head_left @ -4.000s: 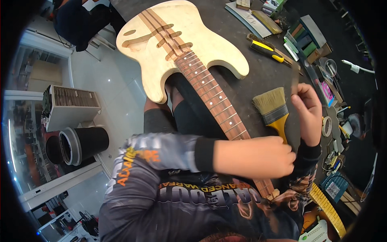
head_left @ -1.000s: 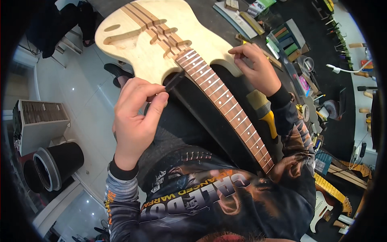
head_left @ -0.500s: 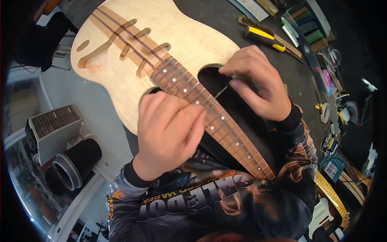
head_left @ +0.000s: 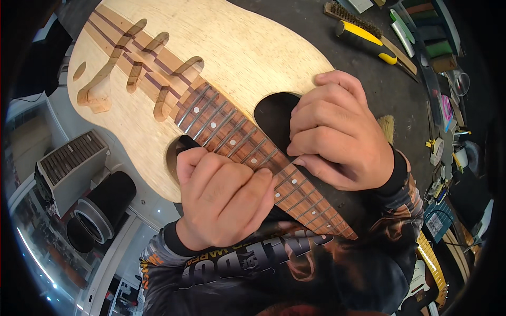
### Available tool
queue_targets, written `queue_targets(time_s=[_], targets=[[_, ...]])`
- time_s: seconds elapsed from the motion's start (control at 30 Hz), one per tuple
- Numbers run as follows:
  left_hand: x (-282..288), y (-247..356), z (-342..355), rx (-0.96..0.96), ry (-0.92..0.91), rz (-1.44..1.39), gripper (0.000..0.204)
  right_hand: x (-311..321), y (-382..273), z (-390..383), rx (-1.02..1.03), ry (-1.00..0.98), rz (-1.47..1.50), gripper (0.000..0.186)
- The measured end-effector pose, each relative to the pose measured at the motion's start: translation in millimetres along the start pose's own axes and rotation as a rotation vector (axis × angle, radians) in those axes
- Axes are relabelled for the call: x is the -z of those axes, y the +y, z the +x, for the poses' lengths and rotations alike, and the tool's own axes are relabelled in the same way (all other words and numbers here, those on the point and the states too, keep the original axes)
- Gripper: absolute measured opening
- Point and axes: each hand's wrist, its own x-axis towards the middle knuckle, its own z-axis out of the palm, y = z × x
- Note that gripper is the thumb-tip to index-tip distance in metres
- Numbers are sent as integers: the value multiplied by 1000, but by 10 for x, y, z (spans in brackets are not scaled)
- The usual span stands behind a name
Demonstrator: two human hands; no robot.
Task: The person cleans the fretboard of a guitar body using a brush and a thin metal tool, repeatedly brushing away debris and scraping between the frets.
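Note:
An unfinished pale wood electric guitar body (head_left: 253, 42) lies tilted before me, a dark striped fretboard (head_left: 237, 129) with metal frets and white dot inlays running from it toward my torso. My left hand (head_left: 224, 197) is closed, knuckles up, over the near side of the fretboard, with its fingertips at the frets. Across the board, my right hand (head_left: 337, 134) has its fingers curled and the thumb pressed toward them beside the fretboard's edge, below the body's cutaway. Something thin seems to lie between the two hands over the frets; I cannot make out what it is.
On the dark bench (head_left: 311, 37) at the far right lie a yellow and black handled tool (head_left: 366, 41), a wire brush (head_left: 350, 18) and a tan brush (head_left: 387, 126). Another guitar neck (head_left: 431, 258) stands at lower right. A black bin (head_left: 108, 205) is at left.
The guitar appears larger and shifted left in view. My right hand has come down closer to the fretboard, its fingers more curled; my left hand stays over the board, slightly lower.

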Motion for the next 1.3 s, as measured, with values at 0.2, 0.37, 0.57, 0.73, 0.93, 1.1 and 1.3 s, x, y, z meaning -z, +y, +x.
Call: queue_targets(time_s=[0.2, 0.37, 0.57, 0.73, 0.93, 1.1, 1.3], targets=[[35, 22, 17, 60, -53, -25, 30, 17, -4, 0, 3, -32, -44, 15], [37, 35, 36, 67, -55, 15, 27, 15, 4, 15, 20, -18, -49, 17], [9, -2, -19, 67, -2, 46, 27, -13, -15, 103, 21, 11, -85, 22], [-18, 6, -4, 52, 19, 54, 28, 25, -9, 125, -12, 6, -52, 25], [-26, 56, 24, 45, 0, 49, 26, 80, 5, 36, 4, -15, -24, 26], [3, 35, 27, 62, -21, 29, 25, 64, -12, 61, 3, -20, -35, 26], [25, 15, -21, 85, 4, 32, 28, -29, -55, 103, -16, 32, -59, 26]])
